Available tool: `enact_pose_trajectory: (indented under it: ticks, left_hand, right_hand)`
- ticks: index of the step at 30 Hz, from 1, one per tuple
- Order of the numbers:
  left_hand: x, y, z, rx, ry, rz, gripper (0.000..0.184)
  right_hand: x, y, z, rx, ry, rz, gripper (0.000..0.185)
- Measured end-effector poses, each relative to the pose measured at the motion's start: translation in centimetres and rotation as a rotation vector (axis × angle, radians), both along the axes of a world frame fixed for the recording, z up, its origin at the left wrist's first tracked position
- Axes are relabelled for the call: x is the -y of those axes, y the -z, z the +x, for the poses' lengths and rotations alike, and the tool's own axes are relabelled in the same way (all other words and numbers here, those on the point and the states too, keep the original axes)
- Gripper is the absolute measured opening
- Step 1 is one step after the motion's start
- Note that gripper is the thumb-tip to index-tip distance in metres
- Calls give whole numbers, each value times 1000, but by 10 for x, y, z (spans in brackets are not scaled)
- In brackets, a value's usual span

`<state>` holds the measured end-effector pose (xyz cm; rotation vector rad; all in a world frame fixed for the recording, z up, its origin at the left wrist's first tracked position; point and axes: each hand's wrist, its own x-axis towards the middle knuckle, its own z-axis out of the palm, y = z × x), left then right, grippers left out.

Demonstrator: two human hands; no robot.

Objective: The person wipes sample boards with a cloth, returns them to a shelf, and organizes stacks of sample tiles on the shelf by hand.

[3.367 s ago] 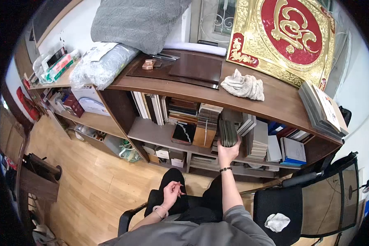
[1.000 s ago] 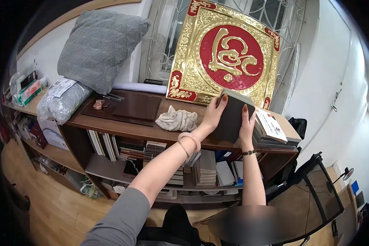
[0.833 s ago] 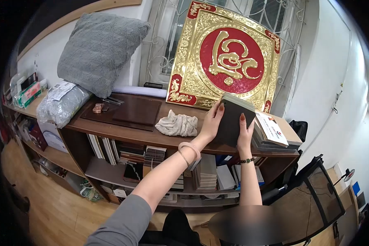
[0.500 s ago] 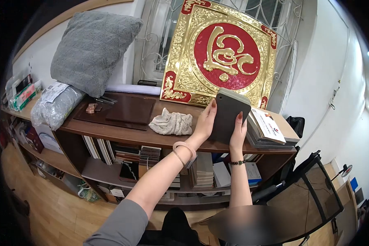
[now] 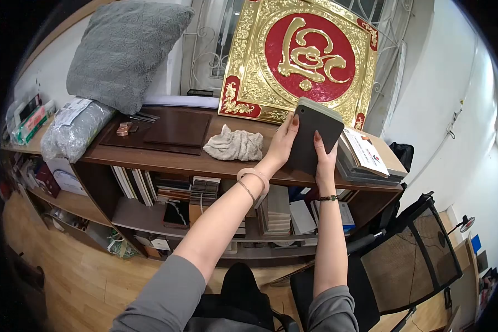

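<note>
Between both palms I hold a stack of flat rectangular sample boards [image 5: 315, 133], dark grey on the near face, with rounded corners and lighter layers at the top edge. My left hand [image 5: 282, 141] grips its left side, thumb on the dark face. My right hand [image 5: 326, 157] clasps the lower right side, its thumb also on the face. The stack is tilted above the front of the wooden shelf top [image 5: 243, 169]. A crumpled light cloth [image 5: 234, 145] lies to the left of my left hand. Right of my right hand is a pile of boards with a printed card [image 5: 366, 152] on top.
A gold and red framed panel [image 5: 310, 55] leans against the window grille. On the left are brown boards [image 5: 174, 130], a grey cushion [image 5: 124, 55] and a plastic-wrapped package [image 5: 77, 133]. Shelves below hold books and sample stacks [image 5: 276, 213]. A black mesh chair [image 5: 406, 260] stands at right.
The view has tipped down slightly, so the shelf and panel sit higher in it. Both hands keep hold of the stack, which shows slightly higher and further right.
</note>
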<state>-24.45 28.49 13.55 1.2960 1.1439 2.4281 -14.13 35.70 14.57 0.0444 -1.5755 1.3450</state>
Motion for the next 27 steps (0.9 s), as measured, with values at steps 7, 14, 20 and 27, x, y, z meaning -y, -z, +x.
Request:
enact_pose_trajectory:
  ticks: [7,14,20,27]
  left_hand:
    - [3,1,4,-40,-177,-90,57]
    - [14,-2,11,-98,-168,-91,65]
    - [67,-13,40,-183,-96,-402,74]
    - [180,36,118,-5,226,-936,90]
  right_hand:
    - [-7,2,-1,77,35,42,49]
    - [8,-2,10,47,110,87,49]
    - [52,-29,83,369,12,121,51]
    - [150,20,163,545,-158,-222,47]
